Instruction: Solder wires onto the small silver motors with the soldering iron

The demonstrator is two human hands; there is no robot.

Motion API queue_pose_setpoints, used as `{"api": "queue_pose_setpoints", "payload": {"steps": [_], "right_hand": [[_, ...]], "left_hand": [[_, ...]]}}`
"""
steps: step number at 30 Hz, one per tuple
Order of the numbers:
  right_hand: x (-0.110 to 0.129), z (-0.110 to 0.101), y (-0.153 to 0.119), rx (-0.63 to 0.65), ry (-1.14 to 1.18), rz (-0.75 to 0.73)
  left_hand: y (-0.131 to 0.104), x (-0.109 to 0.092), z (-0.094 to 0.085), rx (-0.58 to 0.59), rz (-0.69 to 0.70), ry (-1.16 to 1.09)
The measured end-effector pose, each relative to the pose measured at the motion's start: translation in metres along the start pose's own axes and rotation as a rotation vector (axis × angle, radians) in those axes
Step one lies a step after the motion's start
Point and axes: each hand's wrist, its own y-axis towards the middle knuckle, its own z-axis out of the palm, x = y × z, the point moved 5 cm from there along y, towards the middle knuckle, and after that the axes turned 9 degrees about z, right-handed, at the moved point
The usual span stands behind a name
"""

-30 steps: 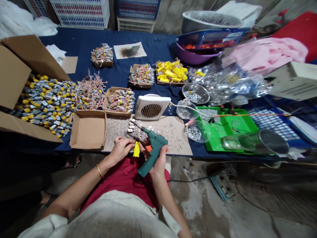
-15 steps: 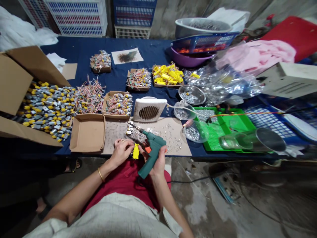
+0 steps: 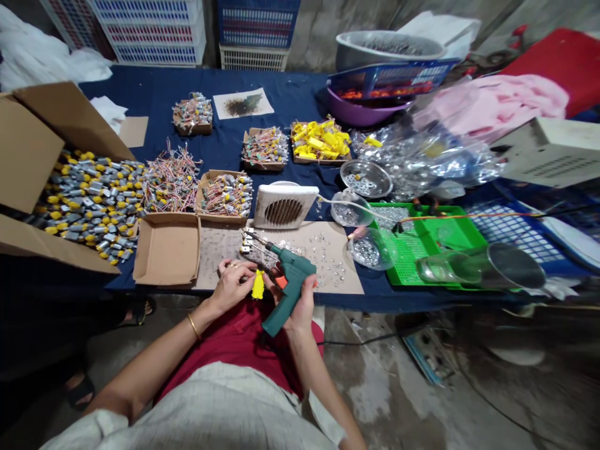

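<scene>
Near the table's front edge, my left hand (image 3: pixel 233 286) pinches a small yellow plastic part (image 3: pixel 257 285) between thumb and fingers. My right hand (image 3: pixel 300 307) is wrapped round a green soldering gun (image 3: pixel 293 284) with an orange trigger, its tip pointing up and left. Fingertips of my right hand also come close to the yellow part; whether they touch it is hard to tell. Just beyond the gun's tip, small white-and-yellow pieces (image 3: pixel 247 242) lie on a cardboard sheet (image 3: pixel 347 275). Small metal bits are scattered over the sheet's right side.
A vent fan (image 3: pixel 285 206) stands behind the sheet. To the left are an empty cardboard tray (image 3: pixel 167 250) and a box of motors (image 3: pixel 94 200). Bowls of metal parts (image 3: pixel 365 250) and a green basket (image 3: pixel 407 256) sit to the right. A cable trails off beside my lap.
The whole view has shifted slightly. Both hands keep nearly the same pose around the yellow part and the soldering gun.
</scene>
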Motion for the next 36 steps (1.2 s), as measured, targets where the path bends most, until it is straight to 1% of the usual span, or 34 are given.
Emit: {"api": "queue_pose_setpoints", "payload": {"steps": [4, 8, 14, 23, 28, 36], "right_hand": [[-0.0005, 0.0005, -0.0005, 0.003, -0.012, 0.008], [-0.0013, -0.0013, -0.0002, -0.006, -0.014, 0.011], [-0.0015, -0.0012, -0.0008, 0.0, -0.013, 0.015], [-0.0011, -0.0039, -0.0024, -0.021, -0.009, 0.014], [-0.0007, -0.0027, -0.0047, -0.016, -0.026, 0.004], [0.0003, -0.001, -0.0069, -0.007, -0.052, -0.004]], "left_hand": [[0.001, -0.0015, -0.0005, 0.004, 0.027, 0.027], [0.0017, -0.0012, 0.0005, 0.025, 0.016, 0.028], [0.0015, -0.0002, 0.001, 0.026, 0.001, 0.016], [0.0003, 0.0005, 0.0009, 0.019, 0.01, 0.021], [0.0002, 0.0007, -0.0004, 0.022, 0.037, 0.026], [-0.0017, 0.0019, -0.0013, 0.03, 0.033, 0.034]]}}
